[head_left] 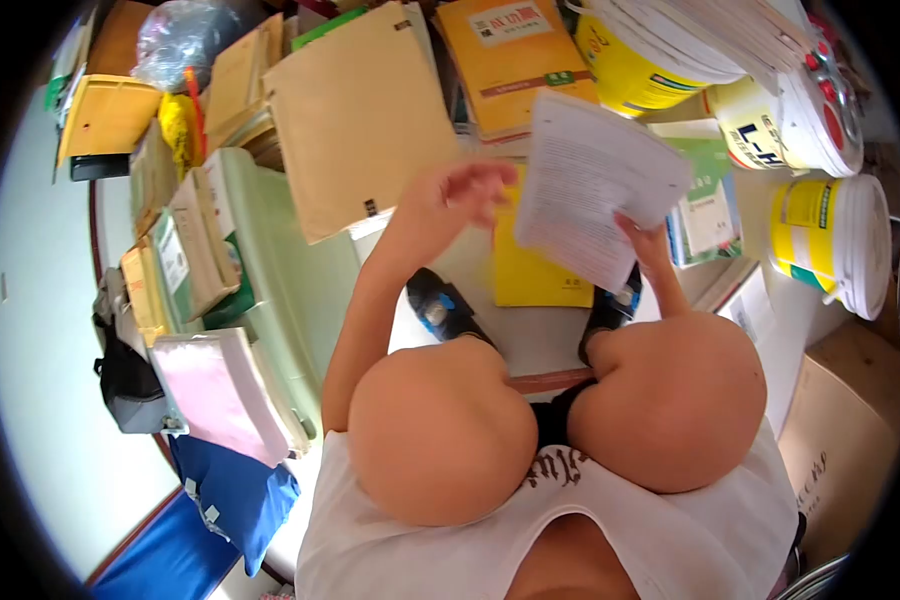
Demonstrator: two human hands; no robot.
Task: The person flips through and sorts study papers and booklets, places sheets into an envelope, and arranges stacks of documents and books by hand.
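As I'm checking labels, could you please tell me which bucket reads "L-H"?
The middle bucket, on the right, between the upper bucket and lower bucket; only it shows those letters.

Pale grey floor (pixel 535 340), exposed mainly at the centre of the frame. Lying on it at centre, a yellow book (pixel 532 280), partly hidden in this view; below and to either side, a pair of dark shoes (pixel 452 312) with blue markings. Right of centre, a green-covered booklet (pixel 707 165), with further printed matter about it. Far right, a white-and-yellow bucket (pixel 805 235); lower right, a brown cardboard box (pixel 840 440). The bases of the stacks in the upper frame are hidden
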